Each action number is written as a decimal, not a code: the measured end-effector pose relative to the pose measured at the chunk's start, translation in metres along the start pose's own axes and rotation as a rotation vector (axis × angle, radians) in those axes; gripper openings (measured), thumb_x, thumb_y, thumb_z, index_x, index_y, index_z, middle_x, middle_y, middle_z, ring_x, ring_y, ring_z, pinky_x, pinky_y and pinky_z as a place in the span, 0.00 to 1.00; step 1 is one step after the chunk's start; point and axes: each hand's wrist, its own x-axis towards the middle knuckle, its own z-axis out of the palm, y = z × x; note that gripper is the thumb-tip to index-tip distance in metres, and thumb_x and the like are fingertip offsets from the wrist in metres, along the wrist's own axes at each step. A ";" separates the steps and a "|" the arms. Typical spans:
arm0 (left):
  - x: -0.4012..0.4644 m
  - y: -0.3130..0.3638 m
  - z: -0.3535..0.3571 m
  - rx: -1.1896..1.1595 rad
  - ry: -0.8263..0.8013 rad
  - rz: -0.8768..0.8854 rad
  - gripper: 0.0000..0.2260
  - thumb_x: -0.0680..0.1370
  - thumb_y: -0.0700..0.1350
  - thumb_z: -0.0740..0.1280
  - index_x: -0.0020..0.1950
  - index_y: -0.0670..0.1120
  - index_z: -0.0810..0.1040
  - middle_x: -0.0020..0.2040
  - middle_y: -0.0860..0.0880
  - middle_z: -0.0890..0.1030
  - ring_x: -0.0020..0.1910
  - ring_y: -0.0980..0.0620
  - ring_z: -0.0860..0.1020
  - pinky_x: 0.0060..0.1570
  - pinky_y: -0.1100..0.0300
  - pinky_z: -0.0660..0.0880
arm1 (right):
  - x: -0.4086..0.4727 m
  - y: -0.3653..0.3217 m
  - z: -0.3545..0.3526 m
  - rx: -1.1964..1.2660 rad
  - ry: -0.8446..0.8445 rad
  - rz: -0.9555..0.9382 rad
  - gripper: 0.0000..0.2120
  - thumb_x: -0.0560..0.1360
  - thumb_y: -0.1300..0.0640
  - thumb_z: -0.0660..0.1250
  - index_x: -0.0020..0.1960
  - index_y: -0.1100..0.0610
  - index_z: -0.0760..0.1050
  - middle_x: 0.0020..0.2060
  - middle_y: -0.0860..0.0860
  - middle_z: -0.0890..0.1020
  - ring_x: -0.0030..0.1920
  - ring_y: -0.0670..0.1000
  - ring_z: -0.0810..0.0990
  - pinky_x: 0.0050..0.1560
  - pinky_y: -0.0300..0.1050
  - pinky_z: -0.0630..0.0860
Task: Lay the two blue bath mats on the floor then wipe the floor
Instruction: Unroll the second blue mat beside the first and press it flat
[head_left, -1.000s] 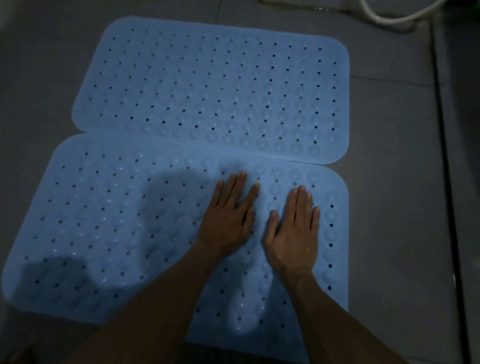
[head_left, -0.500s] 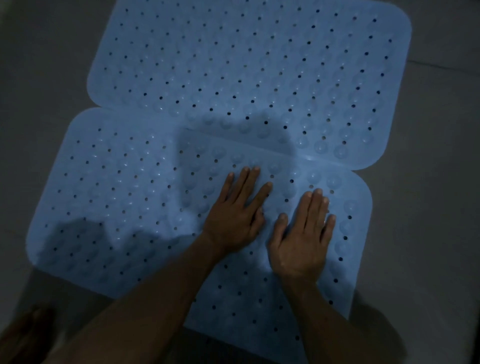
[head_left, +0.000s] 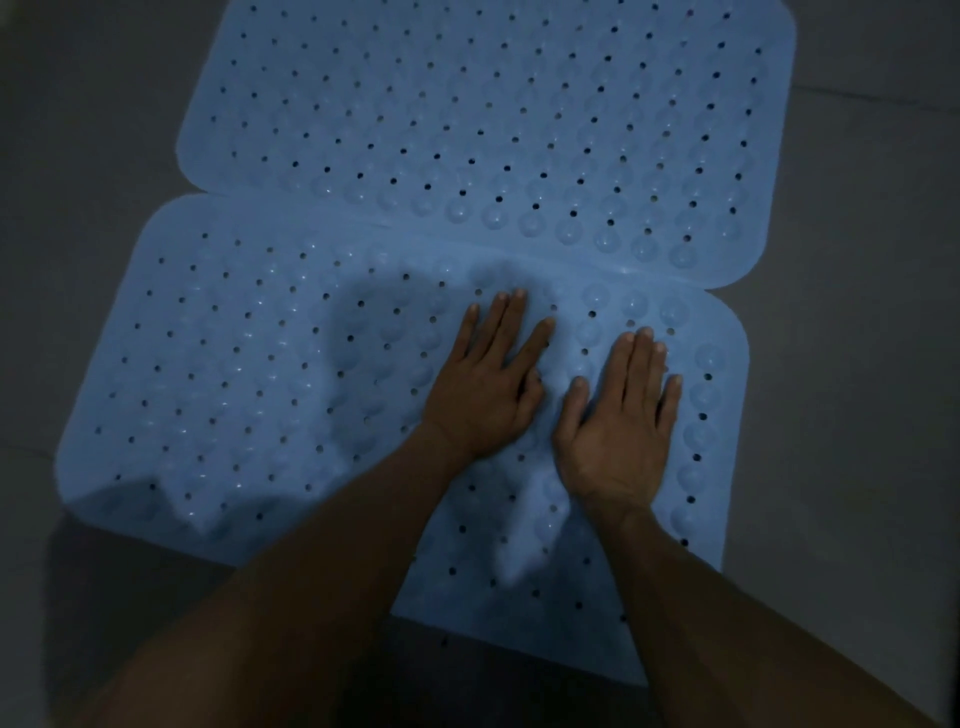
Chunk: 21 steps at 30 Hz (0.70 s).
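Note:
Two blue bath mats with rows of holes and round bumps lie flat on the grey floor, long edges touching. The far mat (head_left: 493, 119) runs out of the top of the view. The near mat (head_left: 249, 364) lies under both my hands. My left hand (head_left: 485, 384) rests palm down on its middle right part, fingers slightly spread. My right hand (head_left: 621, 426) lies flat beside it, nearer the mat's right edge. Neither hand holds anything. My forearms hide part of the near mat's front edge.
Grey tiled floor (head_left: 857, 364) surrounds the mats, with a grout line at the upper right (head_left: 872, 101). The scene is dim, and my shadow falls across the near mat's left half.
The view has shifted closer and forward, so the far mat's top edge has left the frame. Both hands stay flat on the near mat, barely moved.

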 end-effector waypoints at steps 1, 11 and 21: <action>-0.002 0.000 0.000 0.002 -0.002 0.003 0.24 0.82 0.49 0.52 0.77 0.43 0.61 0.78 0.36 0.57 0.78 0.39 0.55 0.74 0.39 0.54 | -0.001 0.000 0.000 -0.005 0.001 0.001 0.31 0.82 0.46 0.49 0.80 0.62 0.51 0.80 0.57 0.54 0.80 0.54 0.50 0.79 0.57 0.47; -0.007 -0.001 -0.006 -0.054 0.006 -0.039 0.24 0.82 0.49 0.50 0.78 0.44 0.60 0.78 0.40 0.57 0.78 0.42 0.54 0.76 0.44 0.50 | -0.003 -0.001 0.001 -0.035 -0.012 -0.010 0.32 0.83 0.43 0.46 0.81 0.58 0.48 0.80 0.55 0.52 0.80 0.52 0.47 0.79 0.54 0.44; -0.091 -0.045 -0.022 -0.035 -0.029 -0.011 0.25 0.83 0.50 0.46 0.79 0.41 0.53 0.80 0.42 0.52 0.79 0.46 0.50 0.78 0.49 0.42 | 0.003 -0.006 -0.016 -0.163 -0.261 0.033 0.33 0.83 0.41 0.40 0.80 0.60 0.39 0.80 0.57 0.41 0.80 0.55 0.38 0.78 0.56 0.38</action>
